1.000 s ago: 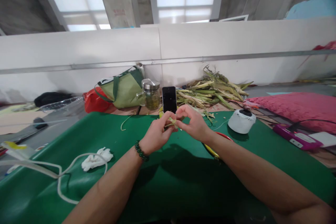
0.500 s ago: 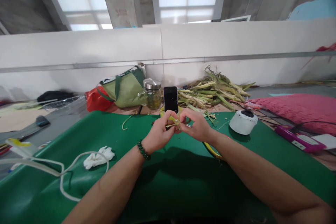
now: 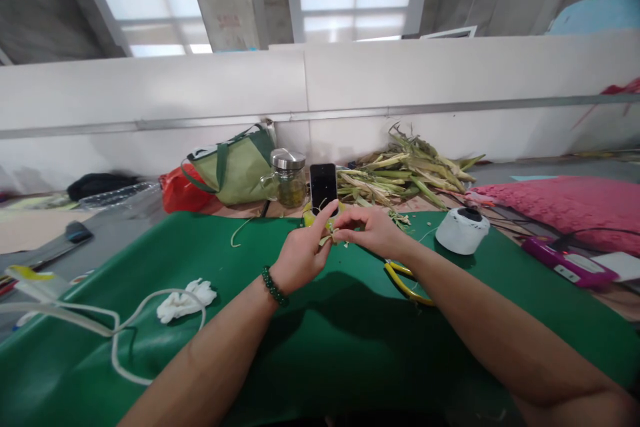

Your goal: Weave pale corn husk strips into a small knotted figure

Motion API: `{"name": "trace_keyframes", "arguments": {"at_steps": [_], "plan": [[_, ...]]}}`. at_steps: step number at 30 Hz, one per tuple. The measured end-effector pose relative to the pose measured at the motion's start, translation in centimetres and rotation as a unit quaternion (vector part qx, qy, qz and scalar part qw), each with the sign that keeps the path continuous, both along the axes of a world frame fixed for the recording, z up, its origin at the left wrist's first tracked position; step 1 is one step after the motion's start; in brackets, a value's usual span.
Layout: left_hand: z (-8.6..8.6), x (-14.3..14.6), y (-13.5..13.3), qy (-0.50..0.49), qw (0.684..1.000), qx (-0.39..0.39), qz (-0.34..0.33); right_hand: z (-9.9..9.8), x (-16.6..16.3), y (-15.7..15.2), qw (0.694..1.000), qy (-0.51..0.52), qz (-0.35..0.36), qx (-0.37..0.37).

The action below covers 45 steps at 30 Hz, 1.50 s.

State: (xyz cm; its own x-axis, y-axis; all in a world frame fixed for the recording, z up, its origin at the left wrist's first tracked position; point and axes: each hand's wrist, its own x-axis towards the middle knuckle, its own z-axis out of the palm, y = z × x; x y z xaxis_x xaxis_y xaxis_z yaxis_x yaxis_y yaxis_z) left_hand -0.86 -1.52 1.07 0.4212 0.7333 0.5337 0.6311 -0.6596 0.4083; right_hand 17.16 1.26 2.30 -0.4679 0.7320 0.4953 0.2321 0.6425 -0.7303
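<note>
Fingers point(image 3: 327, 218) of the left hand point(image 3: 300, 257) are bent round a small pale yellow-green strip point(image 3: 325, 239), held on the thumb side, while the index finger points up and forward. Right-hand thumb and index finger form a narrow loop, their tips at the same strip; whether the right hand point(image 3: 377, 233) truly grips it I cannot tell, as the piece is tiny and partly hidden. Both hands are raised over a green mat point(image 3: 150, 247), just in front of an upright smartphone point(image 3: 323, 183) with yellow at its base. A green bead bracelet point(image 3: 273, 285) circles the left wrist. Beside the right forearm, partly covered by it, lies a tool with yellow handles point(image 3: 399, 284); farther right stands a white thread spool point(image 3: 457, 233). Behind the mat, a heap of dried husk-like leaves and stalks point(image 3: 410, 170) lies right of the phone, and a lidded glass mug point(image 3: 290, 188) stands to its left, near a green bag point(image 3: 243, 173). Crumpled white tissue point(image 3: 186, 301) rests left of the left forearm.
</note>
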Motion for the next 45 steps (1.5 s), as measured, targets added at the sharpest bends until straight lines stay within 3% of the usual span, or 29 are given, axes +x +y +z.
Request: {"name": "trace_keyframes", "arguments": {"at_steps": [4, 10, 15, 18, 23, 29, 35, 41, 45], "plan": [[0.0, 0.1, 0.0, -0.02, 1.0, -0.018, -0.013, 0.4, 0.4, 0.3, 1.0, -0.018, 0.015, -0.015], [0.6, 0.3, 0.2, -0.075, 0.987, -0.126, -0.064, 0.7, 0.5, -0.2, 0.999, 0.003, -0.047, -0.003], [1.0, 0.3, 0.4, -0.192, 0.933, -0.275, -0.131, 0.7, 0.2, -0.3, 0.999, 0.016, -0.047, -0.005], [1.2, 0.3, 0.3, -0.223, 0.908, -0.319, -0.153, 0.7, 0.0, -0.6, 0.999, 0.001, -0.041, -0.013], [0.7, 0.6, 0.4, -0.203, 0.925, -0.303, -0.108, 0.7, -0.2, -1.0, 0.999, -0.014, -0.028, 0.015], [-0.2, 0.7, 0.7, -0.149, 0.965, -0.199, -0.08, 1.1, 0.2, -1.0, 1.0, -0.016, -0.021, 0.017], [0.0, 0.8, 0.2, -0.1, 0.982, -0.143, -0.077, 1.6, 0.8, -1.1, 1.0, 0.0, -0.012, 0.017], [-0.2, 1.4, -0.1, -0.129, 0.977, -0.14, -0.095, 2.0, 1.0, -1.4, 0.999, 0.018, -0.008, 0.037], [0.0, 1.6, -0.4, -0.19, 0.944, -0.229, -0.142, 1.9, 0.7, -1.4, 1.0, -0.012, -0.006, 0.018]]}}
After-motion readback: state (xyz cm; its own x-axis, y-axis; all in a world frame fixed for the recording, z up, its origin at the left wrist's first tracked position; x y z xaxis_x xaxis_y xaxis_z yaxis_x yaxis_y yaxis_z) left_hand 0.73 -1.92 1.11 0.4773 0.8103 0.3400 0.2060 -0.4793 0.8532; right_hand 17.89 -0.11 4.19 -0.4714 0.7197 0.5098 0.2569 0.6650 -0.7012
